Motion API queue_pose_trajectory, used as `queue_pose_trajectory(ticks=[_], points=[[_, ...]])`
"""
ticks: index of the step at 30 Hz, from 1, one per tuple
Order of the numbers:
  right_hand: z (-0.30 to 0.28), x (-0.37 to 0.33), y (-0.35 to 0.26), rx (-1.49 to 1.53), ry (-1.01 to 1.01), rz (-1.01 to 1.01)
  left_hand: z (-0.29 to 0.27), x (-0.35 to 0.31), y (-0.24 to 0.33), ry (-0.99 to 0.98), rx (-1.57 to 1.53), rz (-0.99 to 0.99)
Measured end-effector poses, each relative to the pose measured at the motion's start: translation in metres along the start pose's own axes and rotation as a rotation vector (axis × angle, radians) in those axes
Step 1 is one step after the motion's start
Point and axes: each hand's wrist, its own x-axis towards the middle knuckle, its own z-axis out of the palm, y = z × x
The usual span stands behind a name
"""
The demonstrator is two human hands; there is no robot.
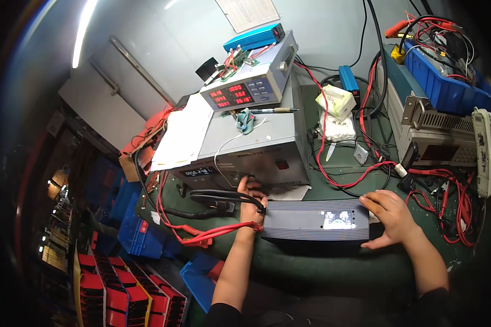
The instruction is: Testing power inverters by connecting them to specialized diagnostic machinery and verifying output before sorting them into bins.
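A black ribbed power inverter (294, 219) with a lit screen lies across the bench in front of me. Thick red cables (223, 233) and black cables (223, 194) run from its left end. My right hand (393, 219) grips its right end, fingers on the far corner and thumb on the near one. Behind the cables, my left hand (250, 195) reaches to the front panel of a large grey power supply (278, 155). Its fingers close on a small knob there, which they mostly cover. On that supply sits a meter (237, 94) with red lit digits.
Papers (185, 133) and a pen (278, 110) rest on the supply. A tissue pack (337, 102), tangled red leads (453, 201) and another instrument (442, 144) under a blue bin (447, 82) crowd the right. Blue bins (142, 234) and red-and-black racks (120, 294) stand lower left.
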Motion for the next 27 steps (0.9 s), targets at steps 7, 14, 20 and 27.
queue_pose_trajectory(ticks=[7, 14, 20, 27], points=[[0.0002, -0.0019, 0.0008, 0.007, -0.002, 0.005, 0.0029, -0.0005, 0.0102, -0.006, -0.048, -0.036], [-0.001, -0.0006, 0.0007, 0.011, -0.012, -0.007, 0.0025, 0.0002, 0.0063, -0.019, -0.036, -0.013], [0.0001, 0.0, 0.0008, 0.014, -0.01, -0.007, -0.0016, 0.0008, 0.0057, -0.025, -0.014, -0.02], [0.0003, -0.0008, 0.0014, 0.014, -0.004, -0.012, 0.0016, 0.0018, 0.0046, -0.008, -0.086, 0.009]])
